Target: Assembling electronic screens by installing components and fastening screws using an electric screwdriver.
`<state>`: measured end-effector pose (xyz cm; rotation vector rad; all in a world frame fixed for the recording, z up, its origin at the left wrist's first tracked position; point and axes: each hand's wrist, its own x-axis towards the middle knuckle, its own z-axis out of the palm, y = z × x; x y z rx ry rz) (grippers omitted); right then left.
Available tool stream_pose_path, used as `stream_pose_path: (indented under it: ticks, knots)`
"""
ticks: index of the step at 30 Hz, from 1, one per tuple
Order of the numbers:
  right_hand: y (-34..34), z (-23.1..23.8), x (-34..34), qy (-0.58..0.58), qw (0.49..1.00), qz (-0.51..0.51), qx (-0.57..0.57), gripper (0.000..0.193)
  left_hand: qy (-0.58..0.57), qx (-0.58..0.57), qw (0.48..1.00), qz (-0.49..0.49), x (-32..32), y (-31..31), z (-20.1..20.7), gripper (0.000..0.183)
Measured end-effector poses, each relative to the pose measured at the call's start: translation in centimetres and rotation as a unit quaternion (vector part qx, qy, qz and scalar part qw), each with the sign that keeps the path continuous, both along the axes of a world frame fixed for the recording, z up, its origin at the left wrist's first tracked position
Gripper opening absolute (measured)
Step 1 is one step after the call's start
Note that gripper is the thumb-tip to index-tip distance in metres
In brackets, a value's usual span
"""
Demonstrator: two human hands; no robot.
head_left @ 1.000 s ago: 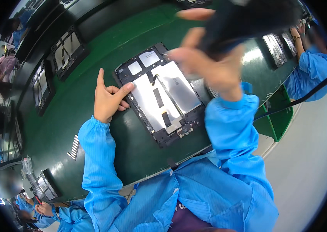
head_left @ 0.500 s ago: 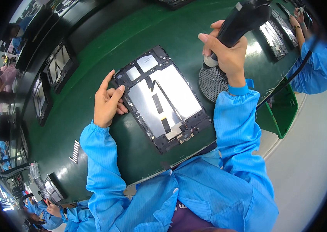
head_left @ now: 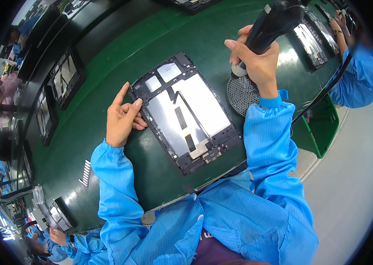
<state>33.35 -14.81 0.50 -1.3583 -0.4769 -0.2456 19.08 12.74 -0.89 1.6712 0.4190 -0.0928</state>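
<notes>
An opened tablet (head_left: 215,110) lies tilted on the green bench, its silver back plate, black frame and thin dark cable facing up. At its left edge is my left hand (head_left: 121,117), index finger stretched to the upper left corner, thumb on the rim and the other fingers curled against the side. My right hand (head_left: 259,62) is wrapped round a thick black electric screwdriver (head_left: 274,24), its pale lower end over a round grey dotted screw plate (head_left: 242,98). The tool's tip is hidden.
More opened tablets stand at the left (head_left: 65,79) and far right (head_left: 312,42). A small comb-like strip (head_left: 86,173) rests by my left sleeve. Beside the bench edge hangs a green bin (head_left: 323,132), with a black cord (head_left: 327,90) passing it. A co-worker's blue sleeve (head_left: 358,79) is at right.
My right hand and the screwdriver have shifted slightly left. My left hand has moved barely, and the tablet lies where it was.
</notes>
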Motion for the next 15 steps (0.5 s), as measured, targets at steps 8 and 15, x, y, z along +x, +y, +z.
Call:
stream_pose_path:
  ticks: [8,15]
  knots:
    - [-0.4,1.5,-0.5,0.014,1.000,-0.013,0.010,0.026,-0.049,0.021,0.998,0.041,-1.4,-1.4,-0.2,0.059]
    - [3.8,4.7,-3.1,-0.022,0.995,0.062,0.079,0.032,-0.363,0.131,0.900,-0.201,-7.4,-4.9,2.7,0.029]
